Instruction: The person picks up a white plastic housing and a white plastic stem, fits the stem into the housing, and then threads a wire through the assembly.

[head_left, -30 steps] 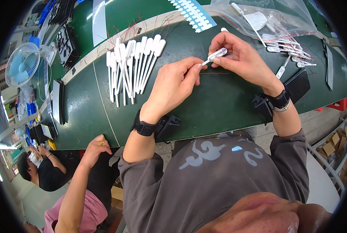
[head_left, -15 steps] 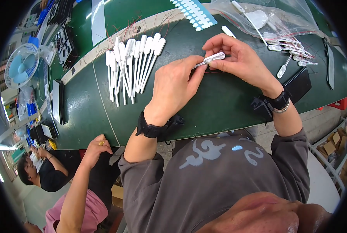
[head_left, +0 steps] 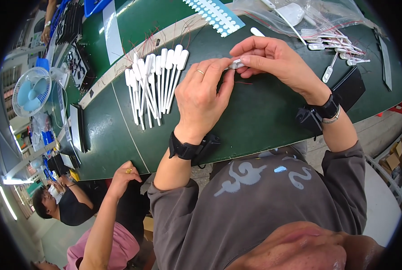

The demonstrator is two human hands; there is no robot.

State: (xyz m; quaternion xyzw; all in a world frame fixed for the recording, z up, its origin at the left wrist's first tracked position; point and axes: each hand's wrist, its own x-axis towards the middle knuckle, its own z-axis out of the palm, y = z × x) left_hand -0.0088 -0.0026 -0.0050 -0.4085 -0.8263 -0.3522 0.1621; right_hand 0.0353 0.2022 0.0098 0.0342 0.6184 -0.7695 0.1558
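Both hands meet over the green table [head_left: 255, 121], around a small white plastic paddle-shaped piece [head_left: 238, 64] with an open hollow head. My left hand [head_left: 202, 96] pinches its stem end between thumb and fingers. On the head side, the thumb and fingers of my right hand [head_left: 279, 63] close on the piece and partly cover it. A thin red wire [head_left: 243, 83] shows just below the fingers. To the left of my left hand lie several white paddle-headed sticks [head_left: 156, 83], side by side with heads pointing away. Behind my right hand, one white stick end [head_left: 256, 32] peeks out.
Hollow-headed paddles [head_left: 338, 48] lie heaped at the right by a clear plastic bag [head_left: 333, 15]. A light-blue sheet of white stickers [head_left: 216, 17] is at the back. A black box [head_left: 350, 86] sits beside my right wrist. A co-worker's hand [head_left: 123, 180] rests at the table's near-left edge.
My hands have drawn closer together over the paddle piece, covering more of it. The left fingers now reach further toward its head. The whole view has shifted slightly.
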